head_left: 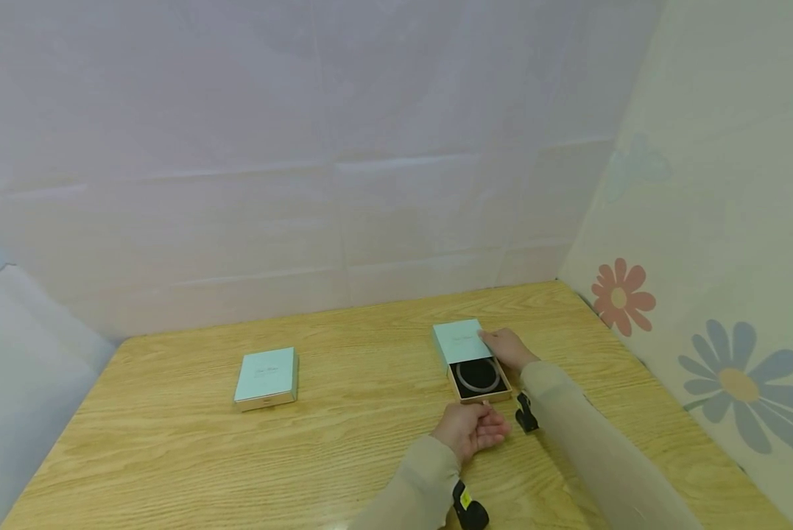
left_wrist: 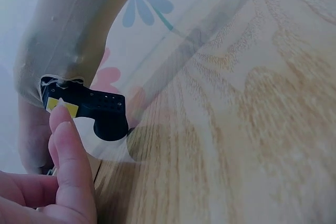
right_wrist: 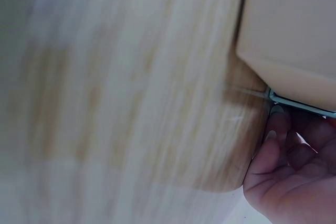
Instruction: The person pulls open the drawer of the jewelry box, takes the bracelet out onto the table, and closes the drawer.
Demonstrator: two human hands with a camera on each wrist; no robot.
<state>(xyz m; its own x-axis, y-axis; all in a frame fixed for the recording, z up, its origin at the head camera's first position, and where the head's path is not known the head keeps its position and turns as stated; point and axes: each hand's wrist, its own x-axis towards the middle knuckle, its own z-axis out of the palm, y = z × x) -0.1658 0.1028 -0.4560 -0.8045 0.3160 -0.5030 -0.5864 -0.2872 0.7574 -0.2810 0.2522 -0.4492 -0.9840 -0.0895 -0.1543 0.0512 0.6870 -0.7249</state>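
A light-blue sliding gift box (head_left: 461, 341) lies on the right part of the table, its drawer (head_left: 487, 399) pulled partway out toward me. Inside the drawer, on a black lining, lies a thin ring-shaped bangle (head_left: 478, 391). My left hand (head_left: 470, 432) pinches the small pull tab at the drawer's front between thumb and index finger; the other fingers extend loosely. Along the right side of the box's sleeve, my right hand (head_left: 510, 349) grips it. In the right wrist view, its fingertips (right_wrist: 279, 116) touch the sleeve's edge beside the beige drawer wall.
A second light-blue box (head_left: 266, 375), closed, lies on the left part of the wooden table (head_left: 343, 442). A pale curtain-like wall (head_left: 343, 184) stands behind, and a flower-printed wall (head_left: 734, 258) borders the right side. Each wrist wears a black camera (head_left: 526, 414).
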